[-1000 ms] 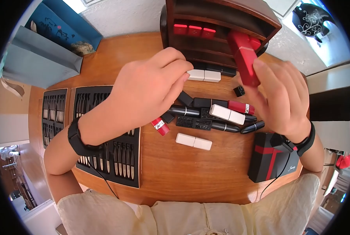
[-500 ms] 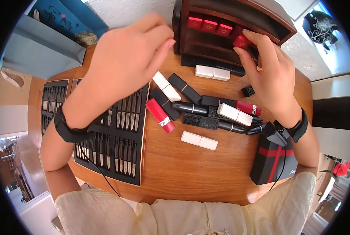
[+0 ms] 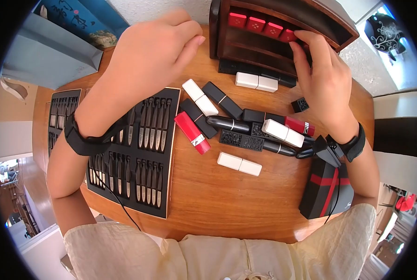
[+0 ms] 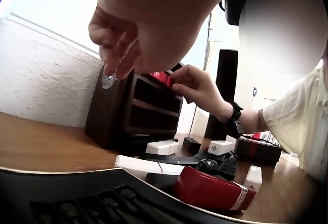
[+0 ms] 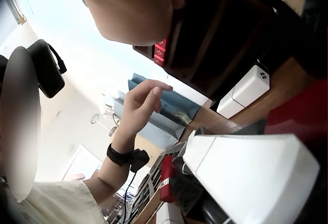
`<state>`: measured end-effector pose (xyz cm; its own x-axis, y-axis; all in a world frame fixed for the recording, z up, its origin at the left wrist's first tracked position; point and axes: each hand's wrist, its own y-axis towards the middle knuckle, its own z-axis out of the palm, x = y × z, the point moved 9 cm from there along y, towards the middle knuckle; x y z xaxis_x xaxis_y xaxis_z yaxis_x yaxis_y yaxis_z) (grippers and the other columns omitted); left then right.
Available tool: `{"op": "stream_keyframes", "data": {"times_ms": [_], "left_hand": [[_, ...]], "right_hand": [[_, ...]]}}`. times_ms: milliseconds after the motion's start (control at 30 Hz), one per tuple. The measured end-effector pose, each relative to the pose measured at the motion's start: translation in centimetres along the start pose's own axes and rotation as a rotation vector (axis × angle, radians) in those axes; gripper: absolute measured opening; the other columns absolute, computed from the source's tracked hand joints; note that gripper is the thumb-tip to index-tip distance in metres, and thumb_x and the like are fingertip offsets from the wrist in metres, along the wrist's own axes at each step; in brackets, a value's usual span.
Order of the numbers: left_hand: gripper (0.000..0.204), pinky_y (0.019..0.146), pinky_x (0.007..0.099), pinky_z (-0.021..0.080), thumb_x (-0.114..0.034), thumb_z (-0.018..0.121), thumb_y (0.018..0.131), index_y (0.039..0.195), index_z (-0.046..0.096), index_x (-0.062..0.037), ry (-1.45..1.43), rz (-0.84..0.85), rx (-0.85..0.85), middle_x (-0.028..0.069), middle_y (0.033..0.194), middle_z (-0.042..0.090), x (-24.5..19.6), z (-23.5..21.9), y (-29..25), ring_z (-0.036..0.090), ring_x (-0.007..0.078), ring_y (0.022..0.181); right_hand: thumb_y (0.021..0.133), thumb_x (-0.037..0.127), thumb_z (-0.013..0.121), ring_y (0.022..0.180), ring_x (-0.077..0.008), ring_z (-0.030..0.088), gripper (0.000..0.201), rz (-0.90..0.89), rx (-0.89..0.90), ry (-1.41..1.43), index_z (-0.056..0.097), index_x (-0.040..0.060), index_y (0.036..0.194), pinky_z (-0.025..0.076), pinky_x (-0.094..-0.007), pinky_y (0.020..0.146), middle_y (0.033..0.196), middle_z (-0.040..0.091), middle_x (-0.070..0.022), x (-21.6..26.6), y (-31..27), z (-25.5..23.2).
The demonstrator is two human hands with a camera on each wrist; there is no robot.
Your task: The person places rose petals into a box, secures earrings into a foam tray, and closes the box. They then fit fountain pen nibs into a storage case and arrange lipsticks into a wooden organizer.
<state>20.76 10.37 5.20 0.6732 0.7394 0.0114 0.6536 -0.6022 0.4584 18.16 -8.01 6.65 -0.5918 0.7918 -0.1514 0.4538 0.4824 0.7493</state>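
Note:
My right hand (image 3: 325, 79) reaches up to a dark wooden rack (image 3: 245, 49), thumb and index finger pinching the end of a red lipstick (image 3: 288, 35). That lipstick lies in the upper compartment, at the right end of a row of red lipsticks (image 3: 255, 24) with their ends facing out. My left hand (image 3: 154, 49) hangs in the air left of the rack with loosely curled fingers. Nothing shows between them in the head view. In the left wrist view a small glittering silver patch (image 4: 108, 80) appears just below its fingertips.
Several white, black and red lipstick tubes (image 3: 201, 98) lie scattered before the rack. A tray of slim dark-handled tools (image 3: 150, 179) sits at left, with blue paper bags (image 3: 68, 51) behind it. A black box with a red ribbon (image 3: 323, 186) stands at front right.
My right hand has brought the red lipstick into the rack and slid it in beside the others. The left hand has moved up and left, away from the white tubes.

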Motion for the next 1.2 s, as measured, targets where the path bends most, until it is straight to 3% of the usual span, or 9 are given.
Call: {"op": "stream_keyframes", "data": {"times_ms": [267,367,433,533,633,900,1000,1100,1200], "left_hand": [[0.007,0.063,0.0412,0.046,-0.011,0.059,0.089,0.086,0.058,-0.0039,0.103,0.037,0.126,0.0098,0.082,0.057,-0.2,-0.4,-0.6,0.058,0.0339,0.070],[0.010,0.066,0.0418,0.047,-0.006,0.065,0.081,0.088,0.058,-0.0050,-0.168,0.171,0.335,0.0102,0.085,0.057,-2.3,-0.1,-1.7,0.060,0.0331,0.077],[0.022,0.068,0.0420,0.048,-0.002,0.070,0.074,0.091,0.057,-0.0057,-0.376,0.207,0.637,0.0102,0.092,0.055,-4.2,1.3,-3.6,0.059,0.0331,0.083],[0.027,0.070,0.0421,0.049,-0.001,0.072,0.071,0.091,0.054,-0.0050,-0.296,0.209,0.672,0.0100,0.097,0.052,-5.3,2.0,-5.3,0.058,0.0338,0.084],[0.025,0.073,0.0404,0.050,-0.003,0.072,0.072,0.089,0.054,-0.0041,-0.228,0.281,0.568,0.0096,0.096,0.052,-5.9,2.2,-5.6,0.058,0.0323,0.083],[0.022,0.070,0.0385,0.050,-0.009,0.071,0.077,0.093,0.056,-0.0067,-0.242,0.363,0.615,0.0081,0.086,0.057,-6.1,2.6,-5.4,0.060,0.0297,0.083],[0.025,0.066,0.0386,0.049,-0.012,0.074,0.077,0.094,0.056,-0.0085,-0.374,0.151,0.747,0.0073,0.083,0.060,-6.2,1.4,-4.3,0.062,0.0291,0.078],[0.030,0.062,0.0368,0.048,-0.014,0.077,0.077,0.098,0.057,-0.0086,-0.575,0.158,0.426,0.0072,0.081,0.061,-8.0,-2.2,-2.7,0.061,0.0279,0.071],[0.034,0.059,0.0354,0.047,-0.013,0.079,0.074,0.101,0.059,-0.0080,-0.619,0.200,0.229,0.0071,0.083,0.061,-9.4,-5.0,-1.7,0.060,0.0272,0.069]], "right_hand": [[0.081,0.007,0.070,0.070,-0.0239,0.065,0.020,-0.135,-0.036,-0.040,0.058,0.0081,0.097,0.052,-0.0335,0.058,0.090,0.064,-0.0053,0.5,-0.1,-0.1],[0.078,0.006,0.071,0.071,-0.0238,0.064,0.020,-0.180,-0.055,-0.009,0.059,0.0059,0.094,0.051,-0.0334,0.057,0.091,0.064,-0.0072,1.4,-0.2,-1.0],[0.077,0.005,0.072,0.070,-0.0236,0.063,0.019,-0.229,-0.074,0.005,0.060,0.0051,0.092,0.050,-0.0331,0.057,0.092,0.064,-0.0082,2.5,-0.3,-2.1],[0.073,0.005,0.073,0.066,-0.0230,0.059,0.018,-0.267,0.030,0.029,0.059,0.0047,0.084,0.048,-0.0329,0.054,0.085,0.061,-0.0087,4.1,-0.9,-2.6],[0.071,0.006,0.073,0.058,-0.0216,0.051,0.019,-0.232,0.262,0.207,0.054,0.0062,0.074,0.044,-0.0334,0.051,0.067,0.047,-0.0048,4.5,-2.5,-1.3],[0.079,0.013,0.072,0.059,-0.0260,0.055,0.019,-0.166,0.395,0.230,0.055,0.0060,0.072,0.046,-0.0357,0.052,0.065,0.051,-0.0071,3.6,-3.5,-1.1],[0.082,0.026,0.072,0.062,-0.0300,0.058,0.025,-0.170,0.531,0.385,0.059,0.0044,0.079,0.046,-0.0384,0.054,0.068,0.056,-0.0096,4.0,-3.1,-1.2],[0.078,0.040,0.076,0.063,-0.0321,0.060,0.050,-0.146,0.530,0.643,0.064,-0.0002,0.104,0.048,-0.0393,0.056,0.074,0.062,-0.0118,5.4,-2.3,-2.3],[0.078,0.038,0.076,0.062,-0.0313,0.061,0.054,-0.100,0.496,0.734,0.060,-0.0019,0.111,0.048,-0.0391,0.056,0.073,0.061,-0.0113,6.3,-1.8,-2.9]]}}
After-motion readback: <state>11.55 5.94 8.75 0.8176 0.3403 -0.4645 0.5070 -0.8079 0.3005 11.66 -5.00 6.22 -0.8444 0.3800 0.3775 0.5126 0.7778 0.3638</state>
